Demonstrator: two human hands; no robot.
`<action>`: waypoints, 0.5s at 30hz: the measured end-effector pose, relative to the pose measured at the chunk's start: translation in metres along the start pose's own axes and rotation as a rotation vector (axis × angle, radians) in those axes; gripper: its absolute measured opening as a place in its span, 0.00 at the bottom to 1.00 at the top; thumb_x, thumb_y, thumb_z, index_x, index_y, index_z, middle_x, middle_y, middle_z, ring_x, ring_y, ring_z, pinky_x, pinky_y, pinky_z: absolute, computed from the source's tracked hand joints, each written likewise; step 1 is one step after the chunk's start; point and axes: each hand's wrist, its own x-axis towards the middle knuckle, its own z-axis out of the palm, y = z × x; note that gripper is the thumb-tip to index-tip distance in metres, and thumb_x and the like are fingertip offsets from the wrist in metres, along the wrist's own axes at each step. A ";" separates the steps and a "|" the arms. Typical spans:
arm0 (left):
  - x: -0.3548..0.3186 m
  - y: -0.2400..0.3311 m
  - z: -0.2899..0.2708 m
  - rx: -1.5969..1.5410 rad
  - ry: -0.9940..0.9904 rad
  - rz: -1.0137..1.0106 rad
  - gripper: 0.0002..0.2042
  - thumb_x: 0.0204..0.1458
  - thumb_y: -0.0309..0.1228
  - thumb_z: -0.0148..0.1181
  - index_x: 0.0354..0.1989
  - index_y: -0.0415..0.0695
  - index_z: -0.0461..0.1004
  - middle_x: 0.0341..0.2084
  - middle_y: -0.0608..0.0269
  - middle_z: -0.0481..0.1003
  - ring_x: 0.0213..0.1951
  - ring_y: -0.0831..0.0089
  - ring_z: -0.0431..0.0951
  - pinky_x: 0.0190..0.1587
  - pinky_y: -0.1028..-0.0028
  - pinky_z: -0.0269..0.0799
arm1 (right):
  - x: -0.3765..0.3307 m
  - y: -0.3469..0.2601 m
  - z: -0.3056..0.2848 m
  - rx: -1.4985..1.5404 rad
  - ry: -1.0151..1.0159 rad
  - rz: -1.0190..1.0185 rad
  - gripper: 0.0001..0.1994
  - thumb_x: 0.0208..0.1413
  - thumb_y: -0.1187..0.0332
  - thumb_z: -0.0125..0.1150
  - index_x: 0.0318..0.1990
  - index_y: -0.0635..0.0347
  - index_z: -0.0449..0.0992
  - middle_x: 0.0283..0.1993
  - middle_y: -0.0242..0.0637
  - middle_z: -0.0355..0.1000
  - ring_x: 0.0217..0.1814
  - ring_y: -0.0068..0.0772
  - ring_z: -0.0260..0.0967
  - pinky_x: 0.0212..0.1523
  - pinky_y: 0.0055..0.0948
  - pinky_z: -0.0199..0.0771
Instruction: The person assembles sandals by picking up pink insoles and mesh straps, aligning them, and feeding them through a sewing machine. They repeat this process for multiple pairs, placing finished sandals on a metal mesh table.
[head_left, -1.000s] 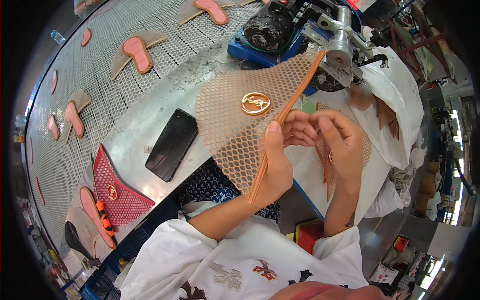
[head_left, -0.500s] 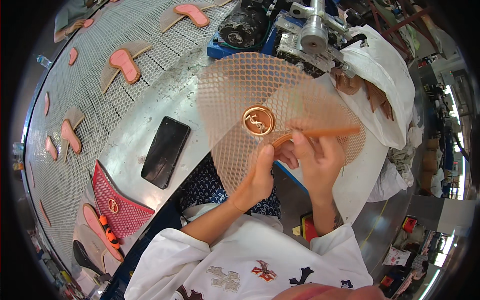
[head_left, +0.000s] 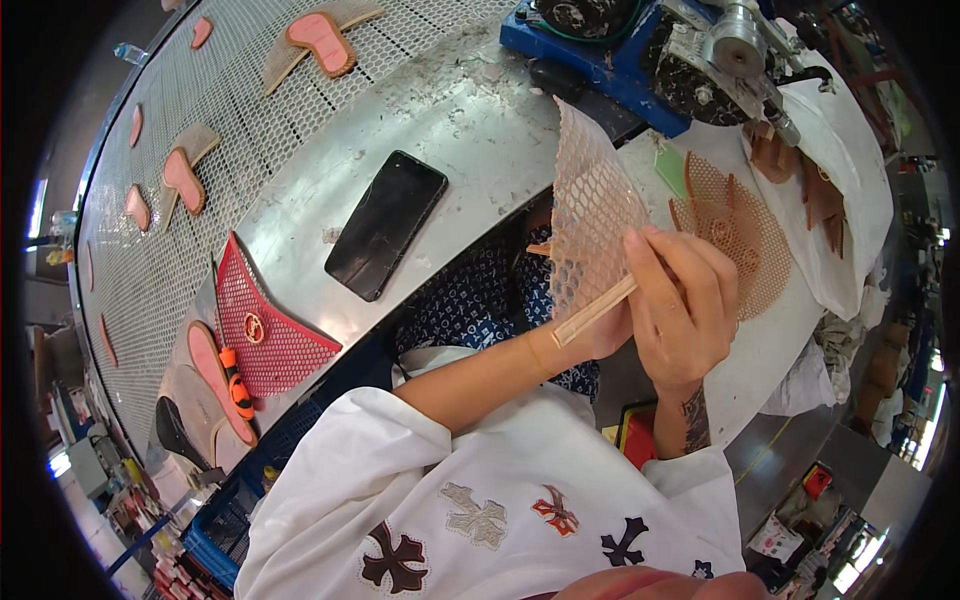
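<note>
Both my hands hold a tan mesh shoe upper (head_left: 590, 210) upright over the table's front edge, turned so that its pale back faces left. A narrow light-tan strip (head_left: 597, 311) slants along its lower edge. My right hand (head_left: 690, 305) is closed, pinching the piece near its right edge with thumb and fingertips. My left hand (head_left: 612, 335) is at the lower edge, its fingers mostly hidden behind the mesh and the right hand. More brown mesh pieces (head_left: 745, 235) lie on the table just beyond my right hand.
A black phone (head_left: 386, 226) rests on the metal table (head_left: 470, 120). A red mesh upper (head_left: 268, 335), an orange-and-black tool (head_left: 235, 385) and a pink insole (head_left: 210, 360) lie at left. Pink-lined soles (head_left: 322, 45) sit on the mesh conveyor. A blue-based machine (head_left: 610, 65) stands ahead, beside a white bag (head_left: 835, 180).
The mesh upper was spread with its gold ring ornament showing; now it is turned nearly on edge, ornament hidden. My right hand has shifted right and my view has swung.
</note>
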 end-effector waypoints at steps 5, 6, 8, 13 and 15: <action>0.002 -0.001 0.010 0.057 0.044 0.107 0.21 0.67 0.46 0.39 0.57 0.43 0.66 0.52 0.62 0.70 0.53 0.72 0.70 0.57 0.73 0.67 | -0.001 0.009 -0.004 0.036 0.045 0.048 0.18 0.40 0.81 0.64 0.43 0.68 0.80 0.40 0.42 0.76 0.42 0.41 0.73 0.43 0.30 0.74; 0.001 0.000 0.012 0.131 0.061 0.142 0.21 0.67 0.45 0.38 0.54 0.42 0.68 0.48 0.61 0.72 0.49 0.72 0.72 0.53 0.72 0.69 | -0.002 0.012 -0.005 0.060 0.064 0.095 0.15 0.44 0.80 0.64 0.43 0.69 0.80 0.40 0.41 0.76 0.42 0.39 0.73 0.43 0.28 0.73; -0.001 0.012 0.030 0.482 0.096 0.197 0.20 0.66 0.43 0.36 0.46 0.41 0.72 0.39 0.61 0.74 0.41 0.73 0.72 0.46 0.72 0.69 | -0.006 0.015 -0.005 0.166 0.136 0.355 0.09 0.53 0.76 0.62 0.42 0.69 0.79 0.39 0.39 0.76 0.42 0.32 0.72 0.42 0.25 0.71; -0.003 0.024 0.058 1.114 0.190 0.238 0.21 0.64 0.41 0.34 0.35 0.38 0.72 0.27 0.62 0.71 0.33 0.74 0.70 0.37 0.75 0.65 | -0.015 0.026 -0.002 0.533 0.251 0.924 0.11 0.64 0.67 0.56 0.32 0.65 0.76 0.33 0.31 0.73 0.36 0.15 0.65 0.35 0.20 0.64; 0.002 0.028 0.071 1.238 0.181 0.244 0.20 0.64 0.40 0.35 0.35 0.38 0.72 0.28 0.61 0.72 0.32 0.74 0.70 0.37 0.75 0.67 | -0.016 0.034 0.000 0.639 0.311 0.952 0.13 0.65 0.65 0.55 0.30 0.64 0.75 0.28 0.25 0.69 0.31 0.13 0.59 0.31 0.18 0.59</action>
